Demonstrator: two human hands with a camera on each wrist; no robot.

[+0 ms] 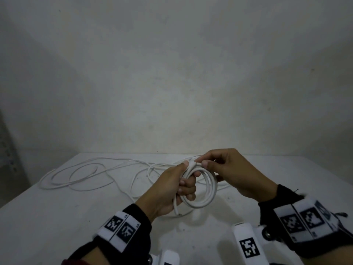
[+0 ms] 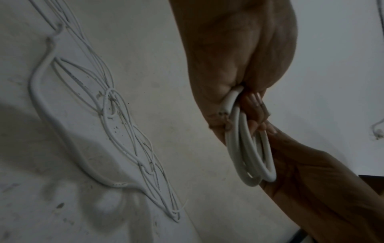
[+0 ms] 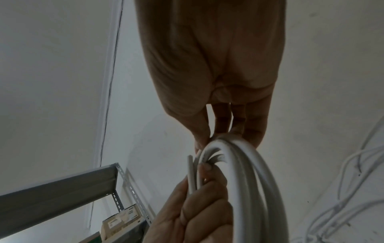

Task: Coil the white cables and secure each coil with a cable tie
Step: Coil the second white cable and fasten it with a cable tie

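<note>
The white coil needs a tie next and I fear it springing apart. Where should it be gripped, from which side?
Grip the coil at its left side, where all turns bunch together, as the left hand does, fingers through the centre. That leaves the top arc, pinched by the right hand, free for tying.

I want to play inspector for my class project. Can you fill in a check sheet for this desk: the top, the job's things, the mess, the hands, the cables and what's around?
Surface: white table, scuffed with small dark marks.
Job's things: white coil of several loops, held above the table; no cable tie clearly seen.
Clutter: nothing seen besides the cables.
Hands: left hand grips one side of the coil; right hand pinches the coil's top.
Cables: loose white cables sprawl uncoiled and crossing over the table's far half.
Surroundings: bare pale wall; grey metal shelf with cardboard boxes to the side.
</note>
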